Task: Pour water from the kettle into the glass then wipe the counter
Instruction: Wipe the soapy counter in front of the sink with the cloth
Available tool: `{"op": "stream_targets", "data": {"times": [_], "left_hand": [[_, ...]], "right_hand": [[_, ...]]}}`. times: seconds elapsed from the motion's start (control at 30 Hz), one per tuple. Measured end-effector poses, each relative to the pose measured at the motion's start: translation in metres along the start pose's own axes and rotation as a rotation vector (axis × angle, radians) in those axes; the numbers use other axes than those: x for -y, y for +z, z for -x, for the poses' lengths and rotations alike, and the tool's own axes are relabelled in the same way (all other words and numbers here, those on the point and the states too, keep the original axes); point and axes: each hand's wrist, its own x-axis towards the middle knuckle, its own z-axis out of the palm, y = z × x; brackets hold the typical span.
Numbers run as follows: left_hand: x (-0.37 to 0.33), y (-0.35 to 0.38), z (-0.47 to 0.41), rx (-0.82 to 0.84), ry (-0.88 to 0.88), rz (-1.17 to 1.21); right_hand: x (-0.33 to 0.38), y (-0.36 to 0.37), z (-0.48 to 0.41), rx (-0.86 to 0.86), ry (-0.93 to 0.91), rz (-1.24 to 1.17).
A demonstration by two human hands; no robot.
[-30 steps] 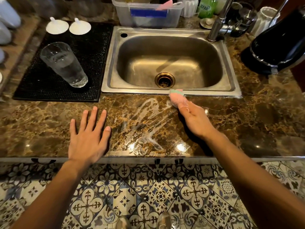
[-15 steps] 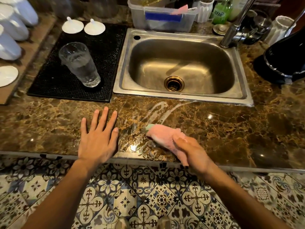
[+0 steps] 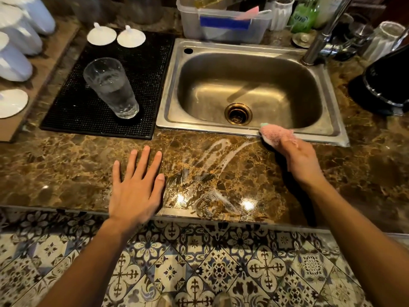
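A clear glass (image 3: 111, 88) holding water stands on a black rubber mat (image 3: 141, 69) left of the sink. The black kettle (image 3: 385, 85) sits at the right edge of the brown marble counter (image 3: 66, 169). My right hand (image 3: 301, 160) grips a pink sponge (image 3: 276, 134) and presses it against the counter at the sink's front rim. Soapy wet streaks (image 3: 221, 156) cross the counter between my hands. My left hand (image 3: 137, 187) lies flat on the counter, fingers spread, holding nothing.
The steel sink (image 3: 172, 85) fills the middle, its tap (image 3: 318, 41) at the back right. Behind it stand a plastic tub (image 3: 223, 25), a green bottle (image 3: 302, 14) and glassware. White lids (image 3: 101, 35) and white jars (image 3: 13, 43) sit at the left. Patterned tiles lie below the counter edge.
My right hand has swept the sponge from near the counter's front edge back up and to the right, to the sink rim. My left hand has stayed flat in place.
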Motion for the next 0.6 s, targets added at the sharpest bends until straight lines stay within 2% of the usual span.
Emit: {"op": "stream_targets", "data": {"times": [0.17,0.33,0.4,0.47,0.53,0.6], "left_hand": [[0.000,-0.001,0.000,0.009,0.002,0.006],[0.000,-0.003,0.000,0.009,0.001,0.018],[-0.001,-0.003,0.001,0.007,0.002,0.023],[-0.001,-0.003,0.001,0.005,0.002,0.024],[-0.001,-0.003,0.000,0.001,0.004,0.025],[0.000,-0.002,0.000,-0.003,0.005,0.024]], "right_hand": [[0.007,0.043,-0.012,0.093,-0.016,0.213],[0.013,0.096,0.019,0.446,-0.283,0.444],[0.012,0.109,0.041,0.556,-0.301,0.389],[0.010,0.114,0.063,0.635,-0.225,0.279],[0.010,0.112,0.077,0.630,-0.099,0.108],[0.011,0.102,0.082,0.554,0.092,-0.171]]}}
